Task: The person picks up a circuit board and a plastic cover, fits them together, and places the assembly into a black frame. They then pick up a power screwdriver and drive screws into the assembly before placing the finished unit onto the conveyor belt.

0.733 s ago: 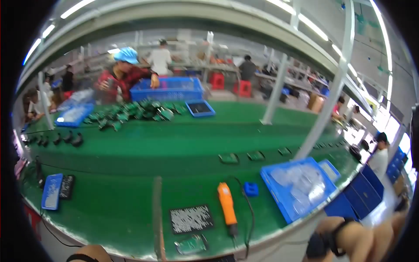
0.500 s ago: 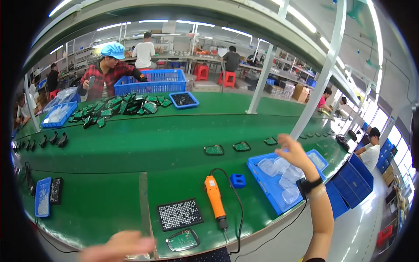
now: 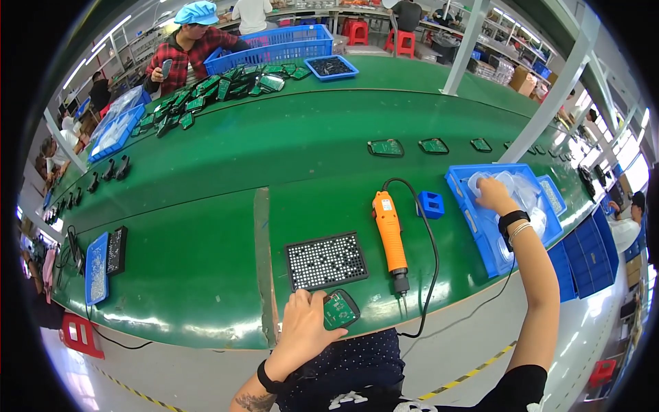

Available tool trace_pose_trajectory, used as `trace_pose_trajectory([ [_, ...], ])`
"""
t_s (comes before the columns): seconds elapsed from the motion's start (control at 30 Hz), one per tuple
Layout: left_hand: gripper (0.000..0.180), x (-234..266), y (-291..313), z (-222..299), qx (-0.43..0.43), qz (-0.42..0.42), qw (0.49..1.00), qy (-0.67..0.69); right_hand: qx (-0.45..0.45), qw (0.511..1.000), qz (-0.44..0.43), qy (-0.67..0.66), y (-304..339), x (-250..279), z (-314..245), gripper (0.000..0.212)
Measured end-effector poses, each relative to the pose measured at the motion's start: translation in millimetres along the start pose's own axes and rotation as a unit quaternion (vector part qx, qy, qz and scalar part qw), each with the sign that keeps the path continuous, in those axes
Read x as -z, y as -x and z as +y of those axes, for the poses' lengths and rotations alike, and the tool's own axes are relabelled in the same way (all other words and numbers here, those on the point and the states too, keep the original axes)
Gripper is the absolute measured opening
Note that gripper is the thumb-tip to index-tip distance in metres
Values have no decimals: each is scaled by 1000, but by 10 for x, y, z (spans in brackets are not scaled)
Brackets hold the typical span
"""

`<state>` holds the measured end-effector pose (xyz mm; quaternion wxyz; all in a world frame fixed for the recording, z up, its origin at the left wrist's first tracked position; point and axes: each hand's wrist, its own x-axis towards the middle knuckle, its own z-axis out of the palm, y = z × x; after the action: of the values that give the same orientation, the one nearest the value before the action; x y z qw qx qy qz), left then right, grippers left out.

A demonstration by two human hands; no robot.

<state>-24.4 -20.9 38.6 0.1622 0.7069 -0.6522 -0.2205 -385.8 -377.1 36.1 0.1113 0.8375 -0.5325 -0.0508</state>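
Observation:
My left hand [image 3: 305, 326] is at the front table edge, thumb and fingers closed round the left side of a green circuit board in a black casing [image 3: 341, 310]. The board lies at the table's edge, just below a black grid tray of small white and dark pieces [image 3: 326, 261]. Over on the right, my right hand [image 3: 495, 196] reaches into a blue tray [image 3: 489, 242], fingers bent down and closed on a clear plastic cover [image 3: 478, 180]. More clear covers [image 3: 525, 192] lie loosely in that tray; my fingertips are partly hidden.
An orange electric screwdriver [image 3: 390, 233] with a black cable lies between my hands, near a blue block [image 3: 430, 204]. Several boards [image 3: 386, 147] stand in a row beyond. Far left, a co-worker [image 3: 195, 51] stands behind a pile of boards [image 3: 220, 89]. A metal post [image 3: 549, 103] rises behind the tray.
The view has tipped downward. My left hand has come onto the board at the edge and gripped it. My right hand, raised above the blue tray before, has gone down into it among the covers.

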Motion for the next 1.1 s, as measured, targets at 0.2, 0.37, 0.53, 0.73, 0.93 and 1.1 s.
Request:
trace_pose_trajectory([
  [0.2,40,-77,24,-49,-26,15,993,113,-35,998,55,20,85,-285,279,27],
  [0.37,40,-3,-11,-64,67,-122,945,295,-24,993,-28,109,37,-304,420,30],
  [0.53,54,-140,-33,-71,59,6,702,710,-38,992,116,-14,194,-34,99,21],
  [0.73,75,-144,-46,-23,44,33,659,750,-48,999,4,11,0,-256,303,35],
  [0.93,77,-48,-75,22,39,32,628,777,50,985,157,54,404,220,260,38],
  [1.1,72,116,-226,191,20,16,594,804,-14,742,152,-653,1035,940,-1180,61],
])
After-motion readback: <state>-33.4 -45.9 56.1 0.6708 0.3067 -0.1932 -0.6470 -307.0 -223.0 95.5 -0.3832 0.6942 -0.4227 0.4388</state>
